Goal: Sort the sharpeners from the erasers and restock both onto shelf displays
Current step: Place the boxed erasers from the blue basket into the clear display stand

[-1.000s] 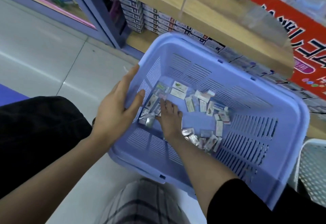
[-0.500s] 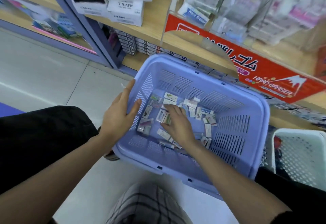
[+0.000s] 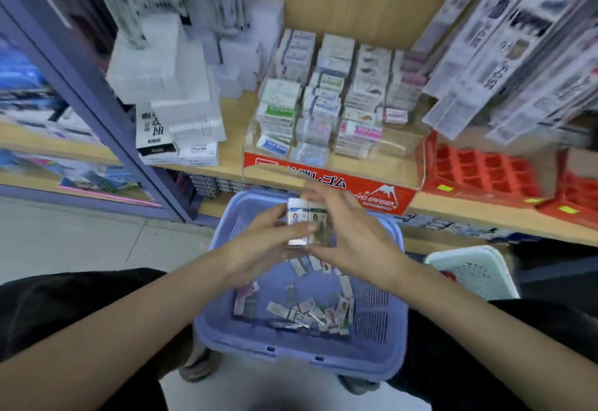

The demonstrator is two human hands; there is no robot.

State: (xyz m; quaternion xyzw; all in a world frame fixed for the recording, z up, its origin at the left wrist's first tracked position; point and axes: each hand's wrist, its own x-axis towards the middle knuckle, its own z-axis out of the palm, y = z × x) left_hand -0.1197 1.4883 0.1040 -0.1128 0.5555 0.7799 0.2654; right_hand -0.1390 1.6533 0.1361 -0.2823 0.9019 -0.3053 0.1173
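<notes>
Wooden shelf (image 3: 207, 169): spanning mid-frame.
Restocking: left hand (image 3: 259, 242), right hand (image 3: 352, 232) are pinching two white sleeved erasers (image 3: 304, 213).
Next: probably slotting them upward.

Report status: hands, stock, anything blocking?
Left hand and right hand together gripping two erasers above the purple basket. More packets loose in basket. Eraser display ahead on shelf, path looks open.

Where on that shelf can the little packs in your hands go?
The clear plastic display's front right pocket, between the pink-labelled eraser stack and the red gridded tray, looks bare. A strip of wooden shelf shows between the white boxes and that display. Its left and middle pockets are packed.
</notes>
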